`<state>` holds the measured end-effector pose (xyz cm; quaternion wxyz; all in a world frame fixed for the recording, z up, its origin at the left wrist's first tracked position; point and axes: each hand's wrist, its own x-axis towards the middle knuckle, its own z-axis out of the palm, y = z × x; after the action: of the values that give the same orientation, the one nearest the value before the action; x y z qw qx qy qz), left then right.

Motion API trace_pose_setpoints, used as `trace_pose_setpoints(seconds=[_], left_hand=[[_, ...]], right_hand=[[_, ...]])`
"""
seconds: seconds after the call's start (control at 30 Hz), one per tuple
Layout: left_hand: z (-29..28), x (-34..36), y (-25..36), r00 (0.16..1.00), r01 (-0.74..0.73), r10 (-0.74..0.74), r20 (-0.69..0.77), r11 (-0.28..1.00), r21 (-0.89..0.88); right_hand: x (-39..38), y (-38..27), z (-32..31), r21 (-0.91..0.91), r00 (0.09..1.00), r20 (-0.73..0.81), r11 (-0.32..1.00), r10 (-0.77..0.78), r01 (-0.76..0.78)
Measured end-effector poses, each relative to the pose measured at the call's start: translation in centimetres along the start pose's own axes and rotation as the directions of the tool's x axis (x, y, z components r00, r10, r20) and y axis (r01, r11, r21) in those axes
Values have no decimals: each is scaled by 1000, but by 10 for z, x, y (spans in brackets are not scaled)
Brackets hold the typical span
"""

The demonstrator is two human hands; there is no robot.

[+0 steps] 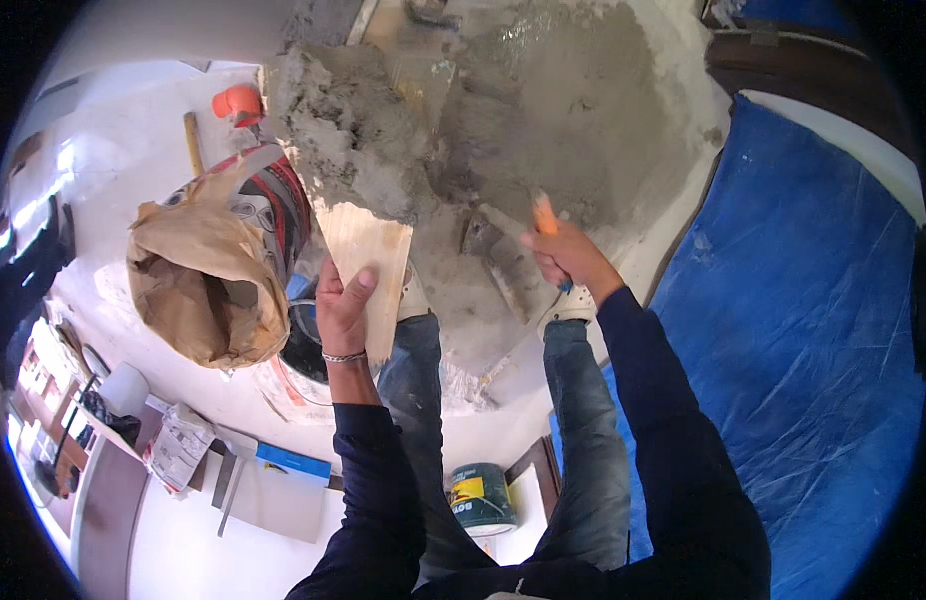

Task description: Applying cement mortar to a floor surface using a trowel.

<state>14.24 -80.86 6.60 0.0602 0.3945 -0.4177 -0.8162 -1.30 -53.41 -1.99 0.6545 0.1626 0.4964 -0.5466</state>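
Pale wood fills the grip of the left hand (345, 312), closed firmly on the near end of a flat board (368, 245), with the thumb pressed across the top face and the fingers at the left edge, partly hidden; a rough heap of wet grey mortar (348, 130) covers the board's far part; whether that far end touches the floor, I cannot tell from where I stand. Over to the right, the right hand (578, 258) is wrapped around an orange handle (545, 216) with a blue end; the tool's working part is hard to make out against the grey.

Beyond the hands, smooth mortar (593, 120) spreads over the floor; a grimy trowel-like tool (507, 285) lies between the person's pale shoes (575, 304). Left of the board stands a brown paper sack (205, 225), its torn mouth wide open toward the person; a dark bucket (303, 345) sits between sack and left leg; an orange-red cup-shaped thing (239, 103) and a wooden stick (194, 143) lie past the sack. Farther out, blue sheeting (803, 350) drapes the whole right side; a green tin (483, 505) with a yellow patch shows between the jeans-clad legs (588, 430); folded newspaper (183, 450) lies at lower left.
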Motion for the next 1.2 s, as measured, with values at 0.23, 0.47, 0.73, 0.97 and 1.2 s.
trace_pose_setpoints(seconds=[0.23, 0.47, 0.73, 0.97, 1.2], left_hand=[[17, -22, 6, 999, -13, 12, 31, 1000, 18], [114, -91, 60, 991, -10, 14, 136, 1000, -26], [182, -210, 124, 971, -68, 77, 226, 997, -47], [232, -297, 193, 963, -160, 133, 233, 982, 100], [263, -349, 238, 929, -330, 314, 195, 943, 54]], right_hand=[[-149, -42, 59, -251, 918, -355, 964, -174, 86], [-269, -53, 154, -564, 643, -176, 612, -745, 554], [-434, -95, 241, -774, 710, -323, 606, -626, 183], [-583, -93, 233, -744, 534, -21, 370, -846, 557], [-624, -147, 203, -416, 819, 127, 719, -560, 557]])
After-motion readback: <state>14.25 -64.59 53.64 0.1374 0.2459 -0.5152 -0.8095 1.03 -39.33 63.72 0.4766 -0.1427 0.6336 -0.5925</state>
